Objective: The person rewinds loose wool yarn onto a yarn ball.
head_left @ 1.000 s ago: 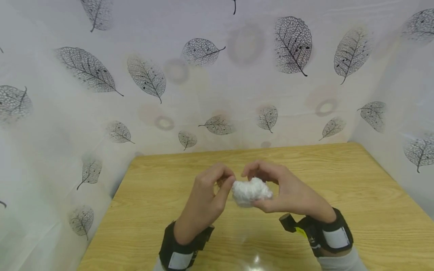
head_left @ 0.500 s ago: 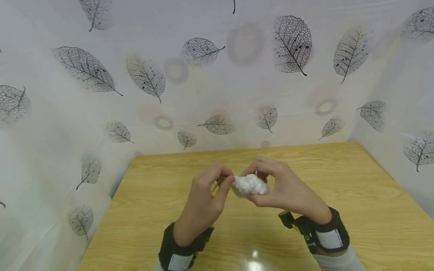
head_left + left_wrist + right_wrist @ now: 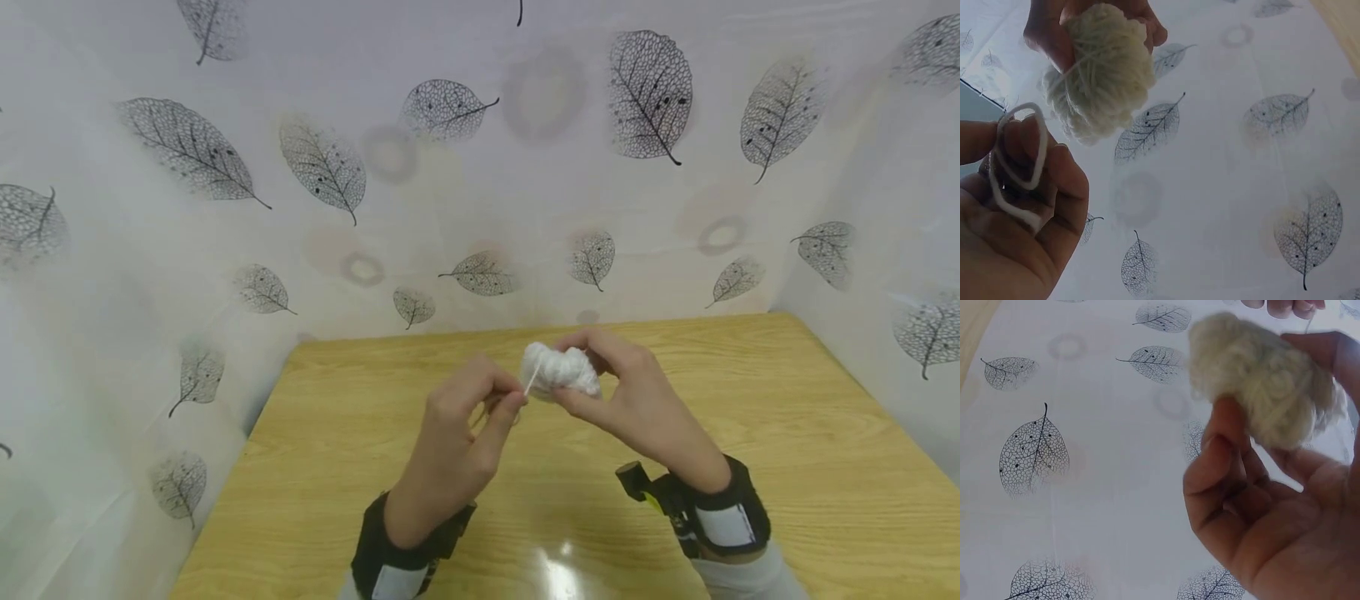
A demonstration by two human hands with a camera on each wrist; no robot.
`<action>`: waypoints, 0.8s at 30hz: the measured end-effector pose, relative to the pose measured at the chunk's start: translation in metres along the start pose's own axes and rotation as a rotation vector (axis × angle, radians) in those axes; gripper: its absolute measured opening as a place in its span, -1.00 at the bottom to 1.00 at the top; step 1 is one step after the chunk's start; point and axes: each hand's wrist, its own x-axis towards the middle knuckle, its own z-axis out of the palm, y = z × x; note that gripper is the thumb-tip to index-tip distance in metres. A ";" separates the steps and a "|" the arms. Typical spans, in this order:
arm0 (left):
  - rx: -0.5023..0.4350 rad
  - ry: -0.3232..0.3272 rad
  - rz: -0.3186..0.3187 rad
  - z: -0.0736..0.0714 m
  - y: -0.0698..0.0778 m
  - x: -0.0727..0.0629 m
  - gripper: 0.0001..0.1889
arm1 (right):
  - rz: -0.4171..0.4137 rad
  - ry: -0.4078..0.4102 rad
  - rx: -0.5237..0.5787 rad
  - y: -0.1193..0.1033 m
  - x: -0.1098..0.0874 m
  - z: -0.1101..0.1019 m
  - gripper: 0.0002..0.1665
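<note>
A ball of white yarn (image 3: 561,368) is held up over the table by my right hand (image 3: 637,396), its thumb below and fingers on the far side. In the right wrist view the yarn ball (image 3: 1266,381) shows uneven wound strands. My left hand (image 3: 472,425) pinches the yarn's strand between thumb and index finger, a short way left of the ball. That strand (image 3: 532,379) runs taut from the ball to the fingertips. The loose tail (image 3: 1041,144) loops across the left palm in the left wrist view.
A wood-grain table (image 3: 337,467) lies under both hands. Behind it and at the sides hangs a white cloth (image 3: 480,192) printed with dark leaves. Each wrist wears a black strap, the right strap (image 3: 723,508) with a small camera on it.
The right hand has raised and turned the yarn ball away from the left fingertips, so a short strand now shows between them. The left hand has stayed nearly in place.
</note>
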 end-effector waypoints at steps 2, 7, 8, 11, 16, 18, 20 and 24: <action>-0.003 -0.019 0.010 0.002 0.002 0.000 -0.87 | 0.062 0.044 0.022 0.000 0.000 0.000 -0.56; -0.023 -0.080 0.003 0.005 0.006 0.000 -0.89 | 0.209 0.132 0.146 -0.003 0.000 -0.003 -0.60; -0.028 -0.095 0.001 0.006 0.006 0.000 -0.89 | 0.228 0.144 0.186 -0.004 0.000 -0.004 -0.61; -0.032 -0.146 -0.008 0.008 0.006 -0.001 -0.90 | 0.260 0.160 0.299 -0.007 0.000 -0.007 -0.63; -0.017 -0.235 -0.050 0.009 0.003 -0.003 -0.91 | 0.304 0.143 0.414 -0.010 -0.001 -0.012 -0.68; -0.017 -0.262 -0.087 0.010 0.003 -0.004 -0.90 | 0.318 0.138 0.447 -0.010 -0.001 -0.013 -0.68; -0.021 -0.281 -0.127 0.009 0.003 -0.005 -0.90 | 0.322 0.132 0.499 -0.010 -0.001 -0.014 -0.66; -0.009 -0.312 -0.180 0.009 0.004 -0.005 -0.89 | 0.311 0.107 0.606 -0.010 -0.001 -0.016 -0.64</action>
